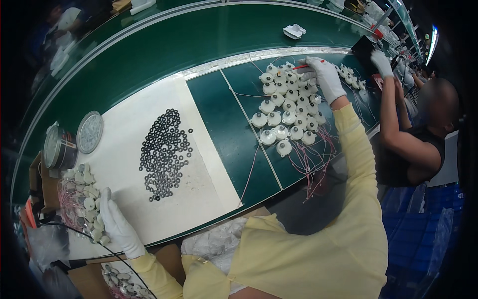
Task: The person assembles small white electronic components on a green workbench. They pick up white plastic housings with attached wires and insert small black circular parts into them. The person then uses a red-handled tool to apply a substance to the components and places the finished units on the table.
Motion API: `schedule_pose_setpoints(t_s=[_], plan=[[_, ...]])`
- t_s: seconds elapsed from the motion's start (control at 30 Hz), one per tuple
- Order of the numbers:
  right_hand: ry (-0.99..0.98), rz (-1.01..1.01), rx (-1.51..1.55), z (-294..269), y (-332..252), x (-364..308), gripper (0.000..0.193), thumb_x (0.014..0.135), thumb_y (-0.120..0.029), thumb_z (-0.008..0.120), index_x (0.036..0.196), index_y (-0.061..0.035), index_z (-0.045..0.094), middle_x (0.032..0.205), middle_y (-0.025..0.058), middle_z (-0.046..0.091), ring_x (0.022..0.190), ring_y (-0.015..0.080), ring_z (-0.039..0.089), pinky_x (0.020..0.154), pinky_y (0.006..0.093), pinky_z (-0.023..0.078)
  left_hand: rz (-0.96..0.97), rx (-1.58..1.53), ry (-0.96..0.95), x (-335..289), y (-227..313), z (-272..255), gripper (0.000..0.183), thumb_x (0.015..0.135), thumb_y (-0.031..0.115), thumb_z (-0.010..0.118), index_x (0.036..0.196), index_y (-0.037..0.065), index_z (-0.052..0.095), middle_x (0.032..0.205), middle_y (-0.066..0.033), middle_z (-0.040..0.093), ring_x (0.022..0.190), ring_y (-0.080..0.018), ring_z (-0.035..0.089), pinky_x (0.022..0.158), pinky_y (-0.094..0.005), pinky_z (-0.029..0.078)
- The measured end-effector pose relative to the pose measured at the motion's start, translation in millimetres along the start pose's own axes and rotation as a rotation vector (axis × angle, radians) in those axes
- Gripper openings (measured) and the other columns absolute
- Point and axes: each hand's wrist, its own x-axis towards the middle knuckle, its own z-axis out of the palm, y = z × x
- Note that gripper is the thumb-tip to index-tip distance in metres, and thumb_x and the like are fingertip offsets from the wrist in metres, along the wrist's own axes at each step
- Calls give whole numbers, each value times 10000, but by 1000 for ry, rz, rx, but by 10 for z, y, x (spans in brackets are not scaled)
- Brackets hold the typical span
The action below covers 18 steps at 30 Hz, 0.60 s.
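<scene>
My right hand, in a white glove, pinches a thin red pen-like tool. The tool reaches left over the far side of a cluster of round white motors with dark shafts and pinkish wires; its exact tip is hard to make out. My left hand, also gloved, has its fingers stretched out along the edge of a second pile of white motors. It grips nothing that I can see. Between the hands, many small black rings lie spread on a white sheet.
A clear tub and its round lid stand at the left. Behind runs a green conveyor belt with a crumpled white item. At the right a co-worker reaches over more motors. A box of motors sits below.
</scene>
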Motion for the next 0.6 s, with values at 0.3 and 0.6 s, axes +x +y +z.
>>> schedule_pose_setpoints(t_s=[0.3, 0.6], plan=[[1, 32, -21, 31, 62, -10, 369, 1045, -336, 536, 1157, -36, 719, 983, 80, 767, 712, 90, 682, 580, 201, 450, -28, -17, 7, -1, -6, -3, 411, 1107, 202, 435, 1377, -81, 560, 1375, -199, 613, 1247, -297, 595, 1076, -381, 468], [31, 4, -64, -73, 95, 15, 347, 1036, -315, 554, 1146, -33, 724, 962, 79, 771, 699, 96, 690, 560, 203, 453, 9, -38, -4, 3, -39, -4, 395, 1108, 172, 426, 1378, -87, 555, 1384, -196, 606, 1252, -292, 598, 1081, -379, 473]])
